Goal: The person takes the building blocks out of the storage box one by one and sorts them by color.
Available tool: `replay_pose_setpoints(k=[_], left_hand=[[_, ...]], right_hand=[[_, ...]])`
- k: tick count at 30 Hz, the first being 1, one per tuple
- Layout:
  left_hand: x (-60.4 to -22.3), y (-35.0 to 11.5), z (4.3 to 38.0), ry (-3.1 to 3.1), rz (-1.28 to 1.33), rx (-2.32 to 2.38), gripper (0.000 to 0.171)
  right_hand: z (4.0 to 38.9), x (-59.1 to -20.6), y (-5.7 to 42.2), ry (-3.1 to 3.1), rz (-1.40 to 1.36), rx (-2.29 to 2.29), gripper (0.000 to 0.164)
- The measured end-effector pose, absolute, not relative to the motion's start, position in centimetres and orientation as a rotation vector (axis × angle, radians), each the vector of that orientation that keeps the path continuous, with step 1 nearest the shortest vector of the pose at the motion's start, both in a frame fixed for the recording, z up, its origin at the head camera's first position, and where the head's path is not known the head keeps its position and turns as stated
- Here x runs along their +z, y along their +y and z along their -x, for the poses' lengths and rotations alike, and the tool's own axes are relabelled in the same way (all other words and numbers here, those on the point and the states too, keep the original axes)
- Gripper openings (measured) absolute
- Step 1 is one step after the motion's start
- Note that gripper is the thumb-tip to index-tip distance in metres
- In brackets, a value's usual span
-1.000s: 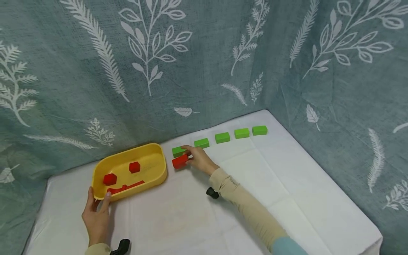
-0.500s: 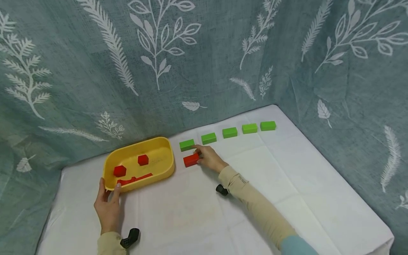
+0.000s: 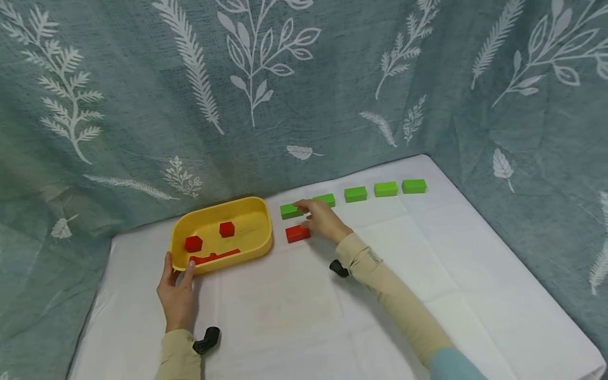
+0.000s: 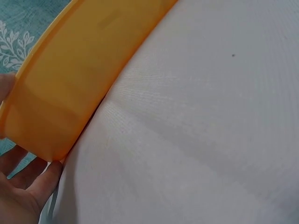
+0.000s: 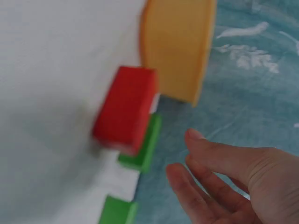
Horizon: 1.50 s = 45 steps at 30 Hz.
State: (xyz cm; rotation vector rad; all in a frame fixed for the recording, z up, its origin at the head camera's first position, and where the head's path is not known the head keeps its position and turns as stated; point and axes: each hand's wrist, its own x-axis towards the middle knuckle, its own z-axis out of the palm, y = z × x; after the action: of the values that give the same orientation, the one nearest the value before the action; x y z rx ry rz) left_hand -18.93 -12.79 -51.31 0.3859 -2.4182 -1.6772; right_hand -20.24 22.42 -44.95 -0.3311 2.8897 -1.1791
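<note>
My left hand point(image 3: 176, 303) grips the near left corner of a yellow plastic tray point(image 3: 254, 228), thumb at the rim and fingers around the outside. Two red blocks point(image 3: 192, 244) point(image 3: 227, 229) and a long, notched red piece point(image 3: 215, 257) lie in the tray. To its right, a red rectangular block point(image 3: 295, 235) rests on the white cloth in front of the leftmost green block point(image 3: 290, 212). Just right of that red block is my right hand point(image 3: 328, 219), fingers loosely spread. A gap shows between fingers and block in the right wrist view.
Several green blocks point(image 3: 355, 195) form a spaced row along the table's back edge. Behind them hangs a teal curtain point(image 3: 266, 153) with white leaf prints. A white cloth point(image 3: 285, 316) covers the table. Black wrist devices point(image 3: 206, 341) show at both sleeves.
My right hand has set the red block down in front of the leftmost green block and let go of it. The left hand keeps its grip on the tray. The head view has shifted.
</note>
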Motion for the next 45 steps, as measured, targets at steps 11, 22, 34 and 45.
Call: replay_pose_setpoints(k=[11,22,34,45], left_hand=[[-49.7,-13.2,20.0,-2.406,-0.372,-1.668,0.061],[-50.1,-12.2,20.2,-2.438,-0.398,-1.664,0.061],[-50.9,-11.1,20.5,-2.418,-0.488,-1.716,0.062],[-52.2,-12.1,20.1,-2.368,-0.669,-1.707,0.062]], right_hand=[[21.8,-42.0,19.7,2.877,0.544,-1.207,0.049],[23.2,-42.6,14.9,2.759,0.762,-1.132,0.046],[24.8,-44.2,11.1,2.678,0.731,-0.890,0.041],[25.1,-46.1,8.0,2.587,0.654,-0.821,0.036]])
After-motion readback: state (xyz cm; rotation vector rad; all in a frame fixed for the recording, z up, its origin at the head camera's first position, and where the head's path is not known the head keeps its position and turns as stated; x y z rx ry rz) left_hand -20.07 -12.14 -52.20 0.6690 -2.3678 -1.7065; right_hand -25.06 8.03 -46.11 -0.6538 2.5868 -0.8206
